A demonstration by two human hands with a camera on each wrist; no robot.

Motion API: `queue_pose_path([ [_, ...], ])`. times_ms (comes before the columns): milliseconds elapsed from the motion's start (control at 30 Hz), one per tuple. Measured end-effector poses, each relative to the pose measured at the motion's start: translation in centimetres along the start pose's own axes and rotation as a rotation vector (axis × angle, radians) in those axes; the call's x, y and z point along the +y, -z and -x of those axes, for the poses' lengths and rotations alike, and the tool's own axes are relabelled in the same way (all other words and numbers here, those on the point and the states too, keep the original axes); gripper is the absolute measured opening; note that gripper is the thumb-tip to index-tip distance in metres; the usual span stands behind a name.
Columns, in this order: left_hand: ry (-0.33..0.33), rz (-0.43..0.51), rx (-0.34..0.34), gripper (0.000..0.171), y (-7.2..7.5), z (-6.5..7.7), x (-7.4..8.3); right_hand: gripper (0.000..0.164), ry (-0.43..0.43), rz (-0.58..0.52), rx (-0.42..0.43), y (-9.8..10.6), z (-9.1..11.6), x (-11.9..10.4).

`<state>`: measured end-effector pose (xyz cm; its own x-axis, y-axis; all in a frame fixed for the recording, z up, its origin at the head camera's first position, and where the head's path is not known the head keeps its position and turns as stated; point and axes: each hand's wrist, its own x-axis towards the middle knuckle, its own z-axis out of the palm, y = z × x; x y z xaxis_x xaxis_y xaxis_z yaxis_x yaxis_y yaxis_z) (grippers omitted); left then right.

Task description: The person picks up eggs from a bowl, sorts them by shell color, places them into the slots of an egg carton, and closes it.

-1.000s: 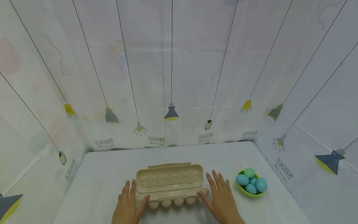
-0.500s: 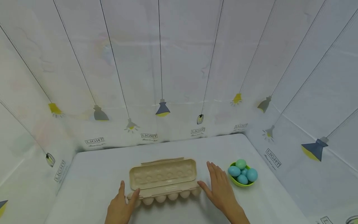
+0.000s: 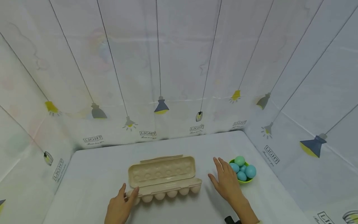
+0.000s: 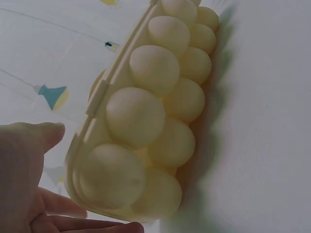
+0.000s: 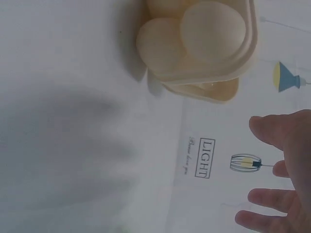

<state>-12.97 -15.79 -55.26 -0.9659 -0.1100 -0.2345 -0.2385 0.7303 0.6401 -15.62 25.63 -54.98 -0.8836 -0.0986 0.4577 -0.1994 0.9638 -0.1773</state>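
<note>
A beige egg carton stands opened in the middle of the table, its dimpled lid on the far side. Its rounded cups face toward me. My left hand is at the carton's left end, thumb over the edge, fingertips right at the corner in the left wrist view. My right hand hovers with fingers spread between the carton and a lime-green bowl. Blue eggs and a green egg fill that bowl. The right hand partly covers its left side.
A white-covered table carries everything. White walls printed with hanging lamps enclose it at the back and both sides. A black cylindrical piece shows beside the right wrist.
My right hand has left the carton's right end and moved right, overlapping the bowl's edge. The left hand stays at the carton's left end. The view has shifted.
</note>
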Motion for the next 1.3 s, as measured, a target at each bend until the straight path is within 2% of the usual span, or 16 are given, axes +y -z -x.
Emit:
queue_pose_path([
  [133, 0.003, 0.022, 0.027, 0.103, -0.3, -0.2, -0.2, 0.071, -0.005, -0.037, 0.004, -0.7, -0.3, 0.0],
  [300, 0.016, 0.046, 0.06, 0.099, -0.9, -0.4, -0.6, 0.069, -0.031, -0.065, -0.055, -1.9, -0.6, -0.7],
  [433, 0.05, 0.136, 0.036, 0.097, -1.3, -0.4, -0.6, 0.067, -0.032, -0.076, -0.07, -2.5, -0.5, -1.0],
  [600, 0.085, 0.207, 0.047, 0.093, -2.0, 0.0, -0.7, 0.066, -0.024, -0.079, -0.089, -3.0, -0.5, -1.1],
  [667, 0.093, 0.228, 0.052, 0.091, -2.4, 0.1, -0.8, 0.065, -0.016, -0.077, -0.083, -3.1, -0.5, -1.0],
  [867, 0.117, 0.401, 0.056, 0.087, -4.1, 0.1, -0.9, 0.064, 0.04, -0.072, 0.002, -3.2, -0.6, -0.6],
  [967, 0.093, 0.452, 0.075, 0.084, -5.2, 0.1, -1.0, 0.062, 0.058, -0.084, 0.02, -3.2, -0.7, -0.4],
  [1100, 0.046, 0.454, 0.105, 0.084, -6.5, 0.2, -1.4, 0.052, 0.064, -0.108, 0.032, -3.1, -0.9, -0.4],
  [1300, -0.054, 0.431, 0.149, 0.091, -8.1, 0.4, -2.2, 0.031, 0.076, -0.072, 0.145, -3.1, -1.4, -0.3],
])
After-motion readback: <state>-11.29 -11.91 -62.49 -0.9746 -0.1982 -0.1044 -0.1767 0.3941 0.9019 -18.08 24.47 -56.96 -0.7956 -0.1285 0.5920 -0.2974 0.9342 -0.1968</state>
